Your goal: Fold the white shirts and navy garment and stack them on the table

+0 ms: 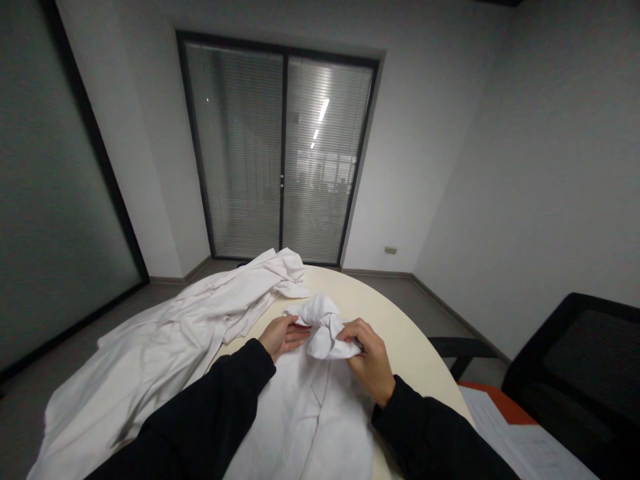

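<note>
A white garment (305,413) lies on the round cream table (400,333) in front of me, its far end bunched up into a lump (323,320). My left hand (283,335) grips the left side of that lump, fingers closed on the cloth. My right hand (367,357) pinches its right side, fingers curled round the fabric. Both arms wear black sleeves. A second, larger white garment (165,340) lies spread over the left part of the table, reaching to the far edge.
A black chair (575,373) stands at the right, beside papers on an orange folder (505,427) at the table's near right edge. A glass door with blinds (283,153) fills the far wall. Grey floor surrounds the table.
</note>
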Demonstrator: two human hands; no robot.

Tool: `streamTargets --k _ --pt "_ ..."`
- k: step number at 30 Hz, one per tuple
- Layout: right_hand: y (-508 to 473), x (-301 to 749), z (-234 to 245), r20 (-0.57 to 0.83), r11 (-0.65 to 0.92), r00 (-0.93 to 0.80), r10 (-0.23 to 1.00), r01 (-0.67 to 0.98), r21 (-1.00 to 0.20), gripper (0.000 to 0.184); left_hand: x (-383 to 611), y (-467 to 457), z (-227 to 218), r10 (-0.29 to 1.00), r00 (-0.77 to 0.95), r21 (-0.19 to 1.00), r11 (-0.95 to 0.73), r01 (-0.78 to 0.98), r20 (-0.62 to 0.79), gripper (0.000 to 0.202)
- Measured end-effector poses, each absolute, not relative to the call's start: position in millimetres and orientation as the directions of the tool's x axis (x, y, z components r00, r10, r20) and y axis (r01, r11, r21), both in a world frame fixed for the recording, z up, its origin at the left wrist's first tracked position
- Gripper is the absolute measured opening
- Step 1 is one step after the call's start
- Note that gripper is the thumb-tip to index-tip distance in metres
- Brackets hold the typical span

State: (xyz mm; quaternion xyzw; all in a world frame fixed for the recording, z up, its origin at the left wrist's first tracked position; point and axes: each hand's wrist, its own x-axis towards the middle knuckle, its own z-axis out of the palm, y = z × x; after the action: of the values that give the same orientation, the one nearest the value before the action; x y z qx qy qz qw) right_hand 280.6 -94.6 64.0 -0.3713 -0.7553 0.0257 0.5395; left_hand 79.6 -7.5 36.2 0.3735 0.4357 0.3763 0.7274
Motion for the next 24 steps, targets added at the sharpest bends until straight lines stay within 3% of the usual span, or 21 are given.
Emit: streamTargets --k 5,8,12,15,18,24 --pt "-126.2 260.0 70.7 0.835 0.76 -0.187 0.518 0.549 -0.348 0.033 66.6 -23.2 43.4 0.827 0.427 0.849 0.485 -0.211 -0.366 0.016" --pt "-148.1 248.6 64.8 0.764 0.778 -0.328 0.556 0.528 -0.34 0.037 44.9 -27.6 43.3 0.723 0.501 0.854 0.516 0.065 -0.475 0.015" --pt "-165.6 235.4 48.6 0.53 0.731 -0.509 0.678 0.542 -0.415 0.046 22.4 -27.5 37.5 0.654 0.5 0.821 0.407 0.4 -0.568 0.017" --pt "-166.2 230.9 39.5 0.374 0.652 -0.54 0.754 0.554 -0.517 0.066 21.1 -26.9 30.1 0.667 0.532 0.847 0.331 0.415 -0.521 0.021" --pt "-160.4 233.7 35.7 0.307 0.578 -0.502 0.808 0.582 -0.572 0.089 28.6 -26.1 23.1 0.699 0.558 0.887 0.269 0.374 -0.447 0.025" --pt "-135.5 255.8 32.8 0.314 0.578 -0.493 0.811 0.595 -0.559 0.1 47.0 -15.2 18.4 0.791 0.546 0.947 0.128 0.294 -0.276 0.03"
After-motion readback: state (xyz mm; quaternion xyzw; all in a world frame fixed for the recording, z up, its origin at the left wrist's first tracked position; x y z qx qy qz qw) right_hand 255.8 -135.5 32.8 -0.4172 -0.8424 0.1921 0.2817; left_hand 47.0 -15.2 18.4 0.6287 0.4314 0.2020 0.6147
